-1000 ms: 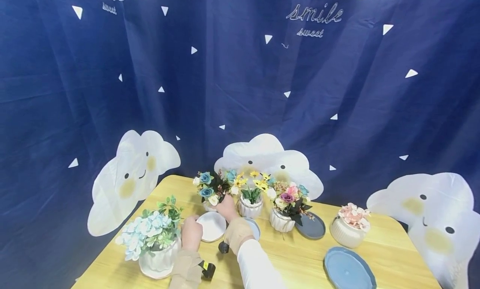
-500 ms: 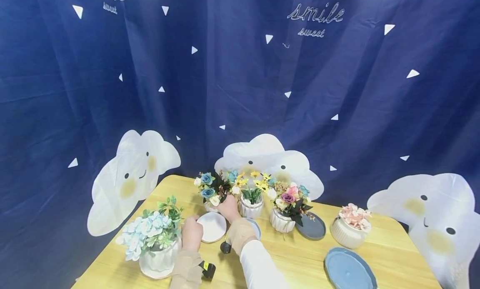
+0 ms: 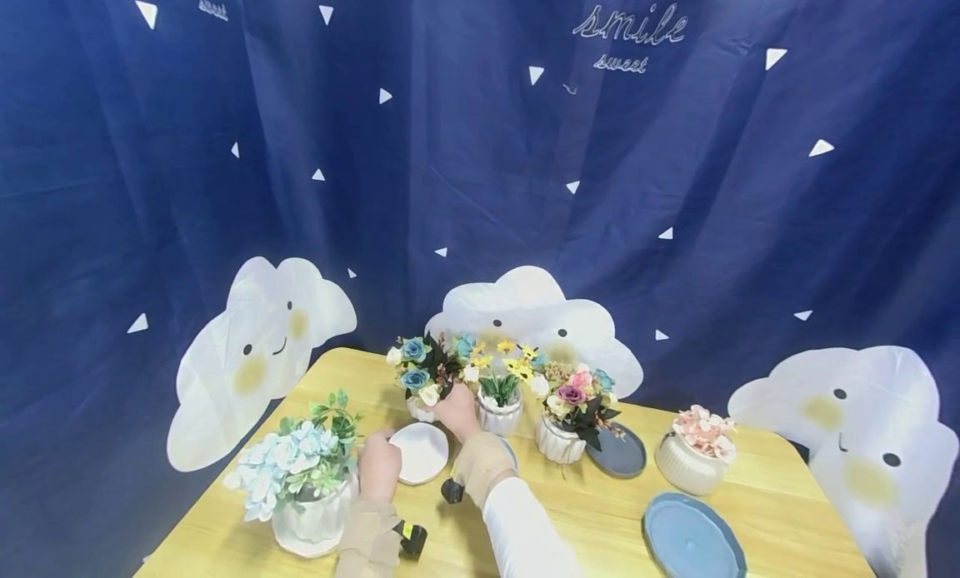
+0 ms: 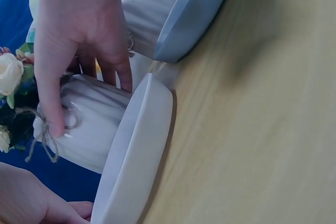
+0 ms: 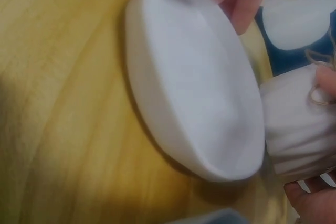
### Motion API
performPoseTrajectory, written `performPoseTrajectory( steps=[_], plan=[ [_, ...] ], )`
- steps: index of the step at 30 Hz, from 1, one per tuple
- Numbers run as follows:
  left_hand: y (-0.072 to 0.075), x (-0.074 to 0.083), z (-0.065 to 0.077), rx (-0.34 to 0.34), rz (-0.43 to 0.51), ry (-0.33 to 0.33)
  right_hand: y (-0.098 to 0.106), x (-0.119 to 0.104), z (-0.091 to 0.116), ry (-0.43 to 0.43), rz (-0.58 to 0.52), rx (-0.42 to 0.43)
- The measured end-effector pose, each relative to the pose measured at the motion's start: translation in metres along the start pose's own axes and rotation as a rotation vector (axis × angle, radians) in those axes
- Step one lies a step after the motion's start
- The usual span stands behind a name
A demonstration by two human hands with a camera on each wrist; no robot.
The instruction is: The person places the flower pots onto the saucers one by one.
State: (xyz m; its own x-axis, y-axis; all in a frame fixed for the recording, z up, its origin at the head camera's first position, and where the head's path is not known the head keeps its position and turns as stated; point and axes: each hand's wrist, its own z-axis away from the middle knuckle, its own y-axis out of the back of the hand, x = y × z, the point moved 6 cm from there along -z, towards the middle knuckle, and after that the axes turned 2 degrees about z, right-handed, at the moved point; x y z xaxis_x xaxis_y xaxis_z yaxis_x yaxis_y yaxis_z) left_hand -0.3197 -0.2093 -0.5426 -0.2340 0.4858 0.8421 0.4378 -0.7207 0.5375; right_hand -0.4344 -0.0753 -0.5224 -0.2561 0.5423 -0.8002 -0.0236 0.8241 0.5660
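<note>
In the head view my right hand (image 3: 457, 411) grips a white ribbed flowerpot (image 3: 420, 409) of blue and cream roses (image 3: 415, 379) with dark leaves. The left wrist view has its thumb on one side of the pot (image 4: 92, 124), by a twine bow, and its fingers on the other. A round white dish (image 3: 420, 453) lies just in front of that pot. My left hand (image 3: 378, 465) pinches the dish's left rim, with fingertips at the edge in the right wrist view. The pot's base overlaps the far rim of the dish (image 5: 199, 87) there.
A pot of pale blue hydrangeas (image 3: 311, 515) stands left of my left hand. Yellow flowers (image 3: 498, 411), a mixed bouquet pot (image 3: 560, 439) and a pink-flowered pot (image 3: 690, 465) stand to the right. A dark grey dish (image 3: 618, 453) and a blue dish (image 3: 693, 536) lie among them.
My right hand and the rose pot have shifted slightly right relative to the dish. The left hand and the dish stay put; the head view itself has drifted a little.
</note>
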Motion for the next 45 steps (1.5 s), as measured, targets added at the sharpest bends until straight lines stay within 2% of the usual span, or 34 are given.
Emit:
performPoseTrajectory(
  steps=[5,15,20,25,28,34,39,45],
  plan=[
    [0.002,0.000,-0.001,0.003,-0.016,-0.015,0.004,-0.009,-0.001,0.041,0.026,-0.003],
    [0.001,0.000,-0.002,-0.014,-0.022,-0.007,0.010,-0.022,0.001,0.034,0.082,-0.013],
    [0.002,0.002,-0.002,-0.030,-0.028,0.000,0.012,-0.028,0.002,0.060,0.060,-0.006],
    [0.001,0.001,-0.003,-0.043,-0.019,0.001,0.015,-0.031,0.006,0.046,0.034,-0.002],
    [0.001,0.001,-0.003,-0.040,-0.003,-0.007,0.017,-0.030,0.010,0.026,0.025,-0.006],
    [0.001,0.003,-0.003,-0.044,0.019,-0.027,0.023,-0.029,0.015,0.053,0.027,0.013],
    [0.002,0.003,-0.001,-0.024,0.028,-0.046,0.028,-0.028,0.020,0.084,0.008,0.023],
    [0.003,0.004,0.004,0.003,0.062,-0.061,0.027,-0.025,0.026,0.075,-0.023,-0.014]
  ],
)
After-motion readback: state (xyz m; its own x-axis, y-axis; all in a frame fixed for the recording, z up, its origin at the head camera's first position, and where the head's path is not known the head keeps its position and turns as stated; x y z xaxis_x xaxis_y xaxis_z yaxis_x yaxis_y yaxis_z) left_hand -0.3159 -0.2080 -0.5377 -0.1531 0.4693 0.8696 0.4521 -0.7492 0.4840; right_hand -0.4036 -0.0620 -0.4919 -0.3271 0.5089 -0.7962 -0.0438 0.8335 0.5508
